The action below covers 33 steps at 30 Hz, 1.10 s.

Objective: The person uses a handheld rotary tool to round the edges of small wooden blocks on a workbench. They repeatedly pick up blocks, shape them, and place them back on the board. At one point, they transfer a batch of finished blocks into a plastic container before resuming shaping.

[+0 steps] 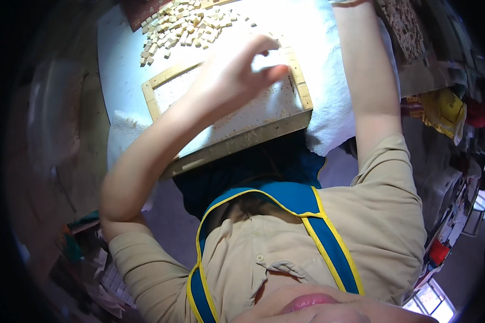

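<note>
My left hand [241,70] hovers over a shallow tray with a pale wooden rim [300,81]. Its thumb and index finger are apart, with nothing visible between them; the other fingers are partly hidden. Dark crumbs and specks lie on the tray's white bottom [253,116]. Beyond the hand, a heap of small pale wooden cubes [186,27] is spread over the white work surface. My right forearm [367,64] stretches over a white towel [328,102] to the top edge, where the right hand is out of the picture.
A reddish-brown board [140,11] borders the cubes at the far left. Another patch of white cloth [126,129] lies left of the tray. To the right are a container of brownish bits [401,27] and a yellow bag [443,112]. Mixed clutter lines both sides.
</note>
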Each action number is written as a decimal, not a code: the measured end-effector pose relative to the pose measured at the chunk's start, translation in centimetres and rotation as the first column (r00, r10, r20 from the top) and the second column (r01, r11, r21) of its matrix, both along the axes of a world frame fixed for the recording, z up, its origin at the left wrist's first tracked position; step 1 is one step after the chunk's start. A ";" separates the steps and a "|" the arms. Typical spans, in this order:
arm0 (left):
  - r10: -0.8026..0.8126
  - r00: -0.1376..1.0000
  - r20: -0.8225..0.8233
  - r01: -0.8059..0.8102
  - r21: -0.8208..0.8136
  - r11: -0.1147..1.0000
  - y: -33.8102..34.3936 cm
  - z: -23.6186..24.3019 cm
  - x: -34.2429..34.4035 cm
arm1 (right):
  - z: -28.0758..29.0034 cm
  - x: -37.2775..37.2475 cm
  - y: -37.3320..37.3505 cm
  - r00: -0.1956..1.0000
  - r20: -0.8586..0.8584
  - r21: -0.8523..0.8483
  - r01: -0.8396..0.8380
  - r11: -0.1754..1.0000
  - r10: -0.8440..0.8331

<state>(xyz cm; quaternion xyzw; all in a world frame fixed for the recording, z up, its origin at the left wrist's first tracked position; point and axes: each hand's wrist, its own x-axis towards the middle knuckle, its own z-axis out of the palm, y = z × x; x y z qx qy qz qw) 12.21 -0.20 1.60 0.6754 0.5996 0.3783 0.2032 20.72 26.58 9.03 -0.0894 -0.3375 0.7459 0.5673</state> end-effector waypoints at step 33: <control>0.307 0.916 -0.256 -0.281 0.135 0.950 -1.1 -1.8 -5.7 | -3.0 -3.0 -12.5 0.964 0.176 0.125 -0.223 0.967 0.200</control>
